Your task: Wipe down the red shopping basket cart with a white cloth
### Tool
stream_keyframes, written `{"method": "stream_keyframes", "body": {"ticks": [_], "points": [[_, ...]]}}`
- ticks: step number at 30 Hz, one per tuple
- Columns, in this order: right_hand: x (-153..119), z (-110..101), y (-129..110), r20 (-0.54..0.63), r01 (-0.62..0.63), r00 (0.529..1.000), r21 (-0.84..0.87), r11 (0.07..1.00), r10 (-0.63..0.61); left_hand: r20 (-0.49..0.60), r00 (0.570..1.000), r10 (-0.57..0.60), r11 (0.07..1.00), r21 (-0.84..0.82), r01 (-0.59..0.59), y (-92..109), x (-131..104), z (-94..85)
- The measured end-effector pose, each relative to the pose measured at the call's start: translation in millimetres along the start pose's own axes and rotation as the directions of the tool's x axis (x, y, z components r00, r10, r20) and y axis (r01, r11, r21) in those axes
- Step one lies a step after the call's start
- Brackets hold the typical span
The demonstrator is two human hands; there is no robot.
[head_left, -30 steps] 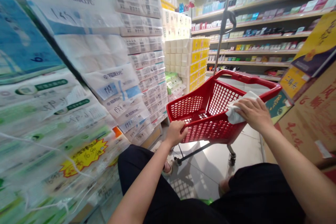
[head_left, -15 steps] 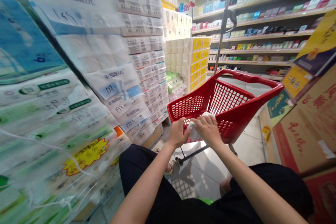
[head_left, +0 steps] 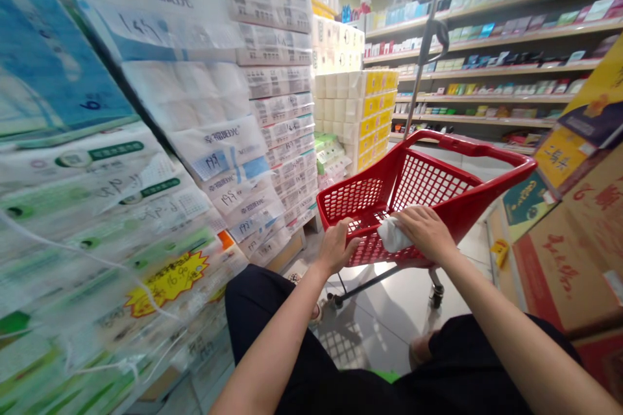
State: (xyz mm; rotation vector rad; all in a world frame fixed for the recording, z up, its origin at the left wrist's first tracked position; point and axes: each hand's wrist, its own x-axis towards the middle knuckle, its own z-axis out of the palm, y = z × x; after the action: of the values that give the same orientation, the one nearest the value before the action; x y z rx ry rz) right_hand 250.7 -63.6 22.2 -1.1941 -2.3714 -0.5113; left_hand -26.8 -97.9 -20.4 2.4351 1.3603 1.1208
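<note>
A red plastic shopping cart [head_left: 457,198] with perforated basket walls stands in front of me, turned sideways. My left hand [head_left: 335,248] is closed over the near rim of its basket, close to the left corner. Further right, my right hand [head_left: 424,228] grips a white cloth [head_left: 393,235], perhaps a wipe, and presses it on the same rim. The cloth bunches out below the fingers against the outer wall. My hands are a short gap apart. Below the basket show the cart's dark lower frame and its wheels [head_left: 436,295].
Stacked tissue packs [head_left: 209,136] rise close on my left, with a yellow price tag [head_left: 168,282] and a white cord. Cardboard boxes [head_left: 567,266] line the right side. Stocked shelves [head_left: 491,71] and a metal pole [head_left: 423,45] stand beyond the cart.
My right hand has slid rightward along the cart rim with the white cloth, away from my left hand. My left hand stays on the rim. The view has shifted slightly.
</note>
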Motion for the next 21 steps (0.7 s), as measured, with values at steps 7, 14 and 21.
{"method": "stream_keyframes", "body": {"ticks": [7,14,21], "points": [[-5,9,39,-0.029,-0.148,0.989,-0.051,0.988,0.147,0.0,1.0,0.028,0.999,-0.036,-0.028,9,3,8.0],[2,23,-20,-0.138,-0.261,0.955,0.031,0.965,0.263,-0.036,0.999,0.033,0.996,-0.086,-0.036,22,2,9.8],[12,30,-98,-0.06,-0.064,0.995,0.278,0.958,0.084,-0.08,0.993,0.086,0.987,-0.127,-0.095,20,2,8.6]]}}
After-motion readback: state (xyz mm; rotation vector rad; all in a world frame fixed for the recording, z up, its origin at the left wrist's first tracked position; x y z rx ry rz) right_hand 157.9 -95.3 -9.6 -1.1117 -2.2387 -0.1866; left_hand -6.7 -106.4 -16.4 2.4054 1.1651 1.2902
